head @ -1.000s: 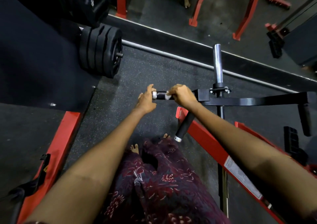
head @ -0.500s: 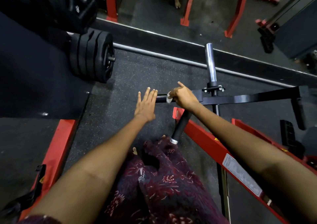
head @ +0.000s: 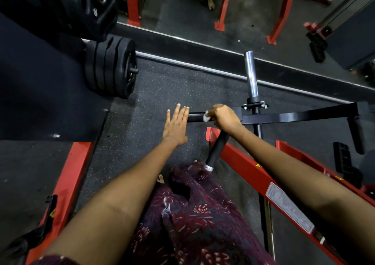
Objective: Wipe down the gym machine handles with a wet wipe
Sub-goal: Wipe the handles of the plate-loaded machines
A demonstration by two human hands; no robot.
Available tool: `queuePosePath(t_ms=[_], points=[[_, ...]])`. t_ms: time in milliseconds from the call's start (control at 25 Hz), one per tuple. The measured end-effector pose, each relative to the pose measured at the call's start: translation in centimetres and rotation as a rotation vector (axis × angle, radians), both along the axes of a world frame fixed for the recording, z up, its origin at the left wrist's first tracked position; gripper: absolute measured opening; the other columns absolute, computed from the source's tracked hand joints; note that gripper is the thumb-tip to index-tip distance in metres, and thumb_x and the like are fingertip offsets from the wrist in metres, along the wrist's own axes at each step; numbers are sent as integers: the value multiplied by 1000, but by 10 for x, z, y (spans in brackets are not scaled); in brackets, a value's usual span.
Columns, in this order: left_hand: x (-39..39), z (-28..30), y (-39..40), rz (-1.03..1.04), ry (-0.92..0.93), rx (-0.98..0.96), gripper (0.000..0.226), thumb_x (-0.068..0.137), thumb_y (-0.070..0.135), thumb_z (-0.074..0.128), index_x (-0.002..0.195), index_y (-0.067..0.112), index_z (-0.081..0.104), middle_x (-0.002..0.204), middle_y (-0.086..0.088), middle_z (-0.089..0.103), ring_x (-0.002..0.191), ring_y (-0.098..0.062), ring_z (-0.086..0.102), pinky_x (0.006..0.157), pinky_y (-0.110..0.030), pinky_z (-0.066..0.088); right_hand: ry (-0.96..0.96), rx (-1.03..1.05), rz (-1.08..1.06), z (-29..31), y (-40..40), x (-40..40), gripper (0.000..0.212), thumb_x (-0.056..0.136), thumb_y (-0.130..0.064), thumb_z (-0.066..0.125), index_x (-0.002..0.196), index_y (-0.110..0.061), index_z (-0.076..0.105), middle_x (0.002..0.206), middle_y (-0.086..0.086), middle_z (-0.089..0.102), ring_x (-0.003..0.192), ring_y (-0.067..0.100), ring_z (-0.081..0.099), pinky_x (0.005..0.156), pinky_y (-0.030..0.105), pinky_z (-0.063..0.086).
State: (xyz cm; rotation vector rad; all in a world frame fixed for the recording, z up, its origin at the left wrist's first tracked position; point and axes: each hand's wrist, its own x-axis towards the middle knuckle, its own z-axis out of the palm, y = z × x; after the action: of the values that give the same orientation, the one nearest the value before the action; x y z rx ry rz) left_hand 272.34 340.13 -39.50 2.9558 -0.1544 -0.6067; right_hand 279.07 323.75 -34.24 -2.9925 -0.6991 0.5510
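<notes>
White label (head: pixel 289 210) on red frame beam (head: pixel 245 164): print too blurred to read; small yellow warning stickers (head: pixel 258 165) on same beam, symbols illegible.

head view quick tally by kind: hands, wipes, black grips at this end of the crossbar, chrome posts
hands: 2 (left hand, right hand)
wet wipe: 1
black grips: 2 (horizontal grip, angled grip)
chrome post: 1
total: 6
</notes>
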Motion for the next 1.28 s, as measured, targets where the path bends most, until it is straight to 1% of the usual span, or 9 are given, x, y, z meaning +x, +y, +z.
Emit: queuePosePath(t_ms=[120,280,360,520,600,720,840,1120,1280], points=[[0,1,-3,25,0,-13,103,84,33,64,148,8,-12,158,-5,-4,144,-25,-16,115,-47,-7,-75,-143,-95,8,8,2,21,85,-9,57,102,-1,67,105,18,62,100,35,59,79,37,45],[5,9,-6,73,18,-82,98,82,35,68,149,6,3,153,-8,16,145,-25,3,116,-47,9,-92,95,-151,-1,37,-21,21,90,-7,51,102,-8,68,98,17,56,93,35,58,72,35,43],[10,14,-8,83,33,-96,93,83,35,66,148,5,7,152,-10,19,145,-26,7,117,-47,9,-93,166,-247,-10,26,-29,22,89,-4,52,103,-7,68,94,17,53,88,36,58,69,34,41],[8,10,-13,7,9,32,101,85,40,62,148,3,-8,157,-14,0,145,-29,-7,116,-45,-5,-181,344,-512,-13,3,-46,20,88,-11,59,86,8,64,97,26,57,84,39,59,71,38,42],[5,5,-10,4,-12,24,104,84,40,64,148,4,-10,158,-12,-2,145,-29,-9,116,-44,-6,-293,422,-588,-6,2,-43,20,89,-11,57,91,8,61,100,27,56,85,41,57,73,40,41],[6,5,-7,-14,1,-2,102,85,40,64,149,6,-8,157,-10,2,145,-28,-7,116,-45,-4,-275,289,-608,1,1,-20,24,91,-11,55,106,5,60,111,24,53,91,39,57,76,40,41],[6,5,-8,-11,15,6,101,85,39,63,149,7,-8,158,-9,1,145,-27,-8,116,-46,-4,-175,64,-495,-9,9,-24,22,93,-3,45,113,3,51,117,20,49,94,39,58,75,42,44],[7,1,-8,12,28,-16,101,85,40,63,149,9,-9,158,-8,-1,145,-27,-9,116,-49,-1,-194,139,-541,-5,-1,-32,26,92,-15,53,113,0,53,114,20,51,95,38,58,75,40,45],[7,1,-9,24,31,-15,101,85,40,63,149,9,-9,158,-8,0,145,-27,-9,116,-49,0,-109,46,-491,-4,12,-24,21,92,3,42,112,3,50,119,21,47,99,39,57,79,44,44]])
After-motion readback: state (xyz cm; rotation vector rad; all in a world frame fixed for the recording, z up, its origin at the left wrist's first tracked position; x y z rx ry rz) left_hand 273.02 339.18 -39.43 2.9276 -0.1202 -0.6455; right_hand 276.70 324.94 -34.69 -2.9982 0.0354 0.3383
